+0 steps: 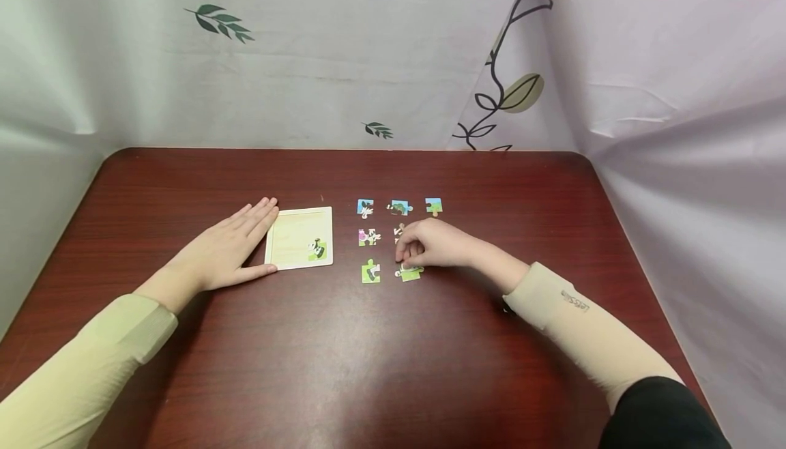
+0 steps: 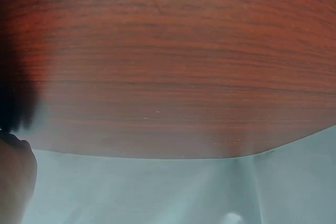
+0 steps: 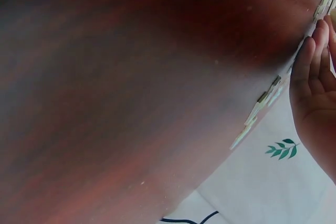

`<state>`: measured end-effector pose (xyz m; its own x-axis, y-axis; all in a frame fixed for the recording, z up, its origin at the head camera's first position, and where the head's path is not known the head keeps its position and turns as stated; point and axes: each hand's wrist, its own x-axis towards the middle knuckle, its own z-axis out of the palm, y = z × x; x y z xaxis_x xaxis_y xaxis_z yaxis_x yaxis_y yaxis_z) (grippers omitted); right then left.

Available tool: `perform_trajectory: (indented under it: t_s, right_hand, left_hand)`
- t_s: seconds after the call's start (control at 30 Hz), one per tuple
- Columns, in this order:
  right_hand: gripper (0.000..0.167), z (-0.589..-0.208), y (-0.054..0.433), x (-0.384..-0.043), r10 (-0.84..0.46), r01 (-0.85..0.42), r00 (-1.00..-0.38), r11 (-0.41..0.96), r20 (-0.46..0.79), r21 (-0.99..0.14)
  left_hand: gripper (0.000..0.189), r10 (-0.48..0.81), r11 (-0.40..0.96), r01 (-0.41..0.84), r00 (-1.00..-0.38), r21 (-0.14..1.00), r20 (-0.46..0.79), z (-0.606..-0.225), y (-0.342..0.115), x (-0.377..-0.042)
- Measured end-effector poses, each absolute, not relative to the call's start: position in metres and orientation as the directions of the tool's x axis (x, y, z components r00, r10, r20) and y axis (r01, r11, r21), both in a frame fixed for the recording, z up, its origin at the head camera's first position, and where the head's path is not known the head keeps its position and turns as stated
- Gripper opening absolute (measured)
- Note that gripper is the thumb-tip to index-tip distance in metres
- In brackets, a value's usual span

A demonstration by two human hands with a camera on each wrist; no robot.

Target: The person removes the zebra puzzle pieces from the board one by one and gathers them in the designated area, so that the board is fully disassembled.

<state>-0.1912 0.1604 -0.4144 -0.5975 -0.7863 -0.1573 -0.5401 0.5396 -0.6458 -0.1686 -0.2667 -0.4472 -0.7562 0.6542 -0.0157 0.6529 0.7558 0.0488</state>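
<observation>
My left hand [image 1: 230, 248] lies flat with fingers extended against the left edge of a square, pale puzzle tray [image 1: 295, 211]. One panda piece [image 1: 318, 249] sits inside the tray at its lower right. To the right, my right hand [image 1: 432, 244] hovers low over the loose jigsaw pieces, its fingers bent loosely downward. Its thumb and fingertips are right at a green jigsaw piece [image 1: 411, 274] in the nearest row. The hand partly hides another piece [image 1: 399, 230] in the middle row. In the right wrist view, the right hand [image 3: 317, 87] shows gently bent fingers beside the pieces.
Other loose pieces lie in rows: a pink-and-white piece [image 1: 368, 237], a green piece [image 1: 371, 272], and blue-topped pieces [image 1: 433, 205] along the far row. Beneath everything is a dark red wooden table [image 1: 295, 360]. White patterned cloth [image 1: 344, 60] hangs around its back and sides.
</observation>
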Motion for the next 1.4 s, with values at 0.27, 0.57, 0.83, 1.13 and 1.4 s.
perform_trajectory:
  t_s: [0.27,0.57,0.83,1.13,1.4]
  right_hand:
    - [0.013,-0.4159,0.1633,-0.1882,-0.795,-0.568,-0.582,0.548,-0.171,-0.614]
    - [0.011,-0.4174,0.1613,-0.1864,-0.792,-0.590,-0.590,0.556,-0.158,-0.586]
    - [0.012,-0.4183,0.1598,-0.1866,-0.779,-0.574,-0.606,0.569,-0.161,-0.589]
    - [0.010,-0.4175,0.1604,-0.1857,-0.784,-0.579,-0.602,0.557,-0.148,-0.596]
    - [0.010,-0.4107,0.1598,-0.1843,-0.780,-0.594,-0.622,0.527,-0.068,-0.608]
  left_hand:
    - [0.101,0.654,0.756,0.652,-0.757,0.053,-0.022,-0.4468,-0.2659,-0.1682]
    - [0.101,0.651,0.759,0.649,-0.758,0.057,-0.029,-0.4473,-0.2653,-0.1680]
    - [0.101,0.655,0.755,0.653,-0.756,0.056,-0.019,-0.4457,-0.2650,-0.1682]
    - [0.101,0.663,0.748,0.661,-0.749,0.057,-0.014,-0.4457,-0.2655,-0.1684]
    - [0.101,0.657,0.753,0.656,-0.753,0.054,-0.015,-0.4467,-0.2660,-0.1683]
